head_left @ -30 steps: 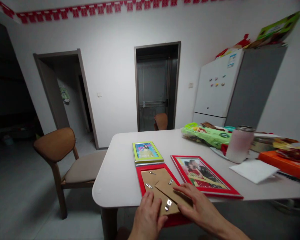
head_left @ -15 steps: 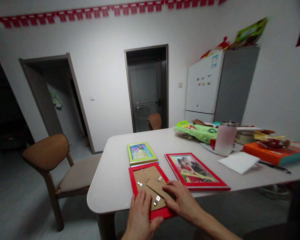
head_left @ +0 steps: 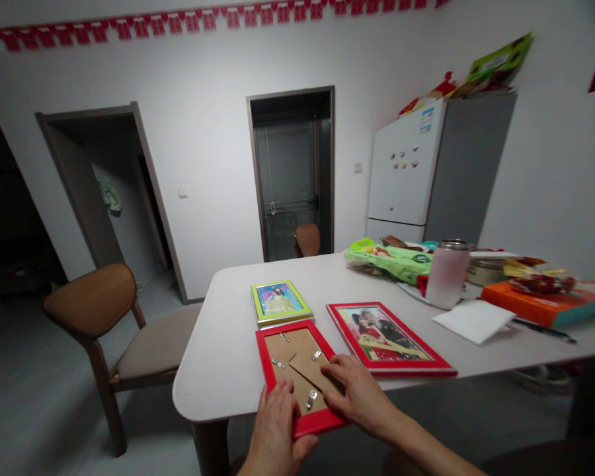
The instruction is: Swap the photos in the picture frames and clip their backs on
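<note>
A red picture frame (head_left: 323,422) lies face down at the table's near edge, its brown backing board (head_left: 286,354) upward. Small metal clips (head_left: 311,398) sit around the board, and a slanting stand flap crosses its middle. My left hand (head_left: 276,428) is closed on the frame's lower left edge, fingers on top and thumb at the near side. At the lower right, my right hand (head_left: 359,398) grips the frame with bent fingers over the flap. Just beyond lies a lime-green framed picture (head_left: 281,303), and to the right a red framed picture (head_left: 389,337), both face up.
On the white table (head_left: 223,370) stand a pink bottle (head_left: 447,276), a green plastic bag (head_left: 401,264) and an orange box (head_left: 530,301). White paper (head_left: 475,322) and a black pen (head_left: 545,330) lie nearby. A chair (head_left: 149,344) is at the left.
My left fingers have drawn in slightly and curl more at the frame's left edge. My right hand and the frame stay nearly in place.
</note>
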{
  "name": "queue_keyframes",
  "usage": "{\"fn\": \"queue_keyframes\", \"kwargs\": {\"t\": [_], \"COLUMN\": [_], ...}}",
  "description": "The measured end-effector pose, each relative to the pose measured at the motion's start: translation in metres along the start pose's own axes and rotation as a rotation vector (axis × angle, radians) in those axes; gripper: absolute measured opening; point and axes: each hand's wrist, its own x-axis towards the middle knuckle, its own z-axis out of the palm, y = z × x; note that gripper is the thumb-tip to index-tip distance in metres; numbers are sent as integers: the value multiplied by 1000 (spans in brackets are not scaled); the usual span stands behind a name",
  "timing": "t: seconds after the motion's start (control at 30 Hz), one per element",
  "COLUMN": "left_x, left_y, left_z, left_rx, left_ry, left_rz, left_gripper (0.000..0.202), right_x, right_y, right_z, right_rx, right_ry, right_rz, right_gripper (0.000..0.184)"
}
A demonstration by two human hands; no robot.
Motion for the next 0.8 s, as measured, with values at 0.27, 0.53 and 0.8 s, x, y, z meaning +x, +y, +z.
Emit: {"fn": "queue_keyframes", "kwargs": {"t": [0.27,0.53,0.8], "left_x": [-4,-2,-5], "left_y": [-11,-2,-6], "left_z": [10,-1,-6], "left_rx": [-70,27,31], "left_ry": [91,-34,-73], "left_rz": [-6,-11,74], "left_gripper": [29,31,43], "right_x": [7,6,5], "right_y": [-4,-6,-11], "right_z": [-3,-2,-12], "right_rx": [-63,-114,-44], "right_ry": [-50,-62,-84], "right_rz": [-13,21,32], "right_gripper": [40,33,32]}}
